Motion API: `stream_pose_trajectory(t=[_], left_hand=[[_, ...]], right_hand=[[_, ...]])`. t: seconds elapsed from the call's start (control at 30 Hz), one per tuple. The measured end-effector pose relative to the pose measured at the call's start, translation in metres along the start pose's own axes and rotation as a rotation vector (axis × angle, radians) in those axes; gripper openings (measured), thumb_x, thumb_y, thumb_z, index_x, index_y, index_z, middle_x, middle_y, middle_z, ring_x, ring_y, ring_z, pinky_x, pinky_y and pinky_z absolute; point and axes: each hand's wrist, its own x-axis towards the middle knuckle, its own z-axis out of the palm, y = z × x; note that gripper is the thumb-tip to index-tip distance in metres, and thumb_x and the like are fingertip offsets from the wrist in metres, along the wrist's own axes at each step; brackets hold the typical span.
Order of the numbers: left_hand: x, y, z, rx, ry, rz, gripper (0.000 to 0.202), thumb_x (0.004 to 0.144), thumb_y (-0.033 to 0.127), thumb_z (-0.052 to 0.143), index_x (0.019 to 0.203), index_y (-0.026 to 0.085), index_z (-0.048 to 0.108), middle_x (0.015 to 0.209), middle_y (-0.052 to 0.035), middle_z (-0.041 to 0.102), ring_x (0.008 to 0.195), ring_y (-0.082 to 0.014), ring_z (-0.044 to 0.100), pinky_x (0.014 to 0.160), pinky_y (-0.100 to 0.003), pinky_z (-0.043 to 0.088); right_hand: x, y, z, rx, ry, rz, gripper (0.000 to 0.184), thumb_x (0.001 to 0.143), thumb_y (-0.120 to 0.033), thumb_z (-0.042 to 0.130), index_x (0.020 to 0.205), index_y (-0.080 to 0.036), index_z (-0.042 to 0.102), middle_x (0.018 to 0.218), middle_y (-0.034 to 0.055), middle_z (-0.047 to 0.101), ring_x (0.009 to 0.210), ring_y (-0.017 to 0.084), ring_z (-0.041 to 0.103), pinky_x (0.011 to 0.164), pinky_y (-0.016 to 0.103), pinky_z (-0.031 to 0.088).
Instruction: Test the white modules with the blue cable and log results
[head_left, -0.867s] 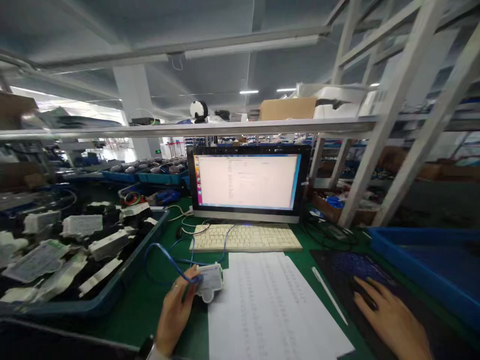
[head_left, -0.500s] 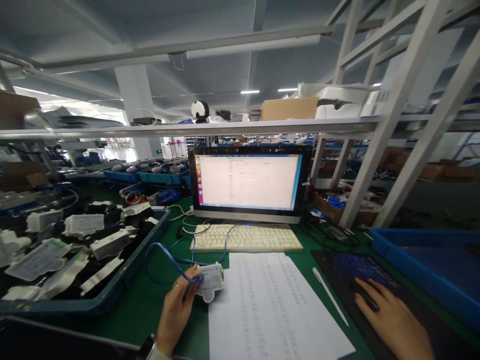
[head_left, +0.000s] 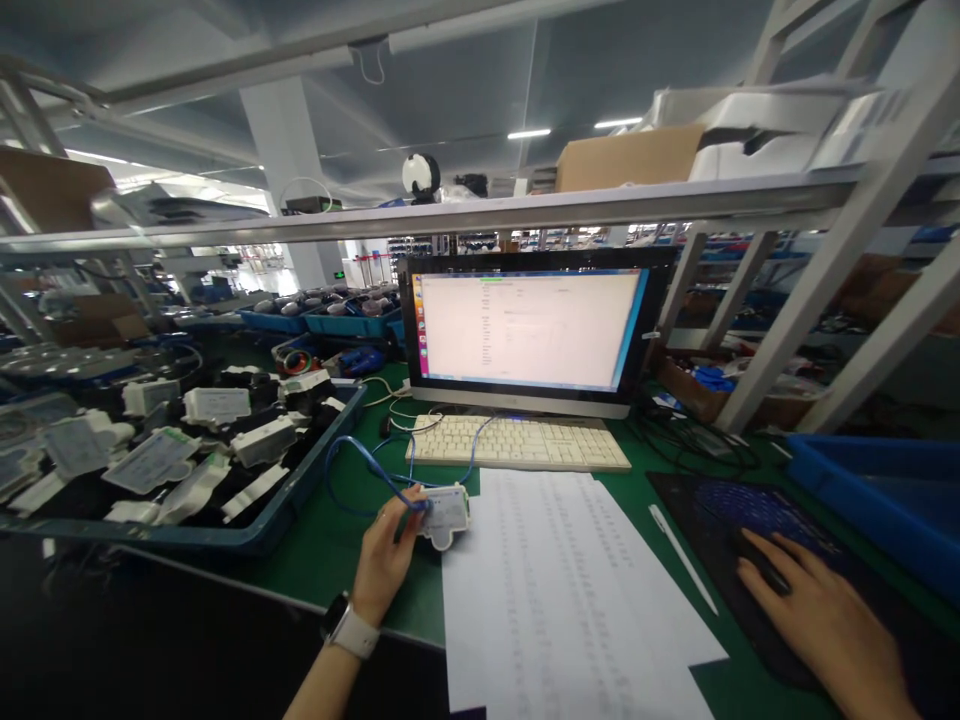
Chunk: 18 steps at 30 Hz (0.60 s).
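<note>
My left hand [head_left: 390, 550] pinches the blue cable where it meets a small white module [head_left: 448, 515] with a printed label and a green edge. The blue cable [head_left: 346, 440] loops from there back over the keyboard [head_left: 517, 443]. Under my right hand [head_left: 817, 610] is a black computer mouse [head_left: 766, 565] on a dark blue patterned mouse pad [head_left: 705, 530]. Between my hands lie printed sheets of paper [head_left: 555, 580], with a white pen [head_left: 682, 560] to their right. A lit monitor [head_left: 525, 330] stands behind the keyboard.
At left, a blue tray [head_left: 300, 495] holds several white modules with black parts. Another blue tray [head_left: 855, 480] is at the right edge. A shelf [head_left: 487, 213] with a cardboard box [head_left: 630, 157] runs above the monitor. Black cables [head_left: 697, 445] lie beside the screen.
The view has tilted down and shifted left, so everything sits higher and further right. My left hand still holds the cable end at the module; my right hand stays on the mouse.
</note>
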Motion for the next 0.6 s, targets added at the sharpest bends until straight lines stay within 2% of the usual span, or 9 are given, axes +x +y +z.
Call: stream_pose_trajectory(t=[0.17, 0.33, 0.5, 0.6], left_hand=[[0.008, 0.002, -0.003, -0.035, -0.011, -0.169, 0.020, 0.084, 0.027, 0.056, 0.103, 0.020, 0.057, 0.105, -0.0077, 0.067, 0.099, -0.0195, 0.063, 0.087, -0.033, 0.052], [0.025, 0.003, -0.008, -0.101, -0.060, -0.321, 0.035, 0.080, 0.037, 0.059, 0.109, 0.017, 0.054, 0.096, -0.0085, 0.067, 0.091, -0.0213, 0.066, 0.078, -0.033, 0.056], [0.031, 0.008, -0.009, -0.135, -0.097, -0.383, 0.036, 0.077, 0.036, 0.061, 0.108, 0.017, 0.056, 0.098, -0.0075, 0.067, 0.093, -0.0217, 0.065, 0.082, -0.035, 0.055], [0.031, 0.012, -0.009, -0.152, -0.103, -0.385, 0.034, 0.077, 0.036, 0.060, 0.105, 0.017, 0.055, 0.098, -0.0069, 0.067, 0.094, -0.0213, 0.065, 0.085, -0.036, 0.054]], right_hand=[[-0.002, -0.012, -0.013, -0.030, -0.042, 0.012, 0.067, 0.082, -0.055, 0.021, 0.121, -0.014, 0.057, 0.126, 0.0154, 0.051, 0.109, 0.033, 0.052, 0.094, 0.046, 0.043], [-0.003, -0.024, -0.025, -0.047, -0.086, 0.073, 0.065, 0.083, -0.057, 0.020, 0.123, -0.018, 0.056, 0.129, 0.0114, 0.049, 0.110, 0.032, 0.051, 0.092, 0.044, 0.044], [-0.004, -0.031, -0.032, -0.065, -0.145, 0.105, 0.069, 0.084, -0.058, 0.016, 0.126, -0.018, 0.053, 0.133, 0.0109, 0.047, 0.115, 0.032, 0.048, 0.092, 0.043, 0.043], [-0.003, -0.033, -0.034, -0.057, -0.138, 0.101, 0.068, 0.083, -0.056, 0.018, 0.126, -0.017, 0.054, 0.132, 0.0111, 0.047, 0.112, 0.032, 0.049, 0.093, 0.044, 0.043]])
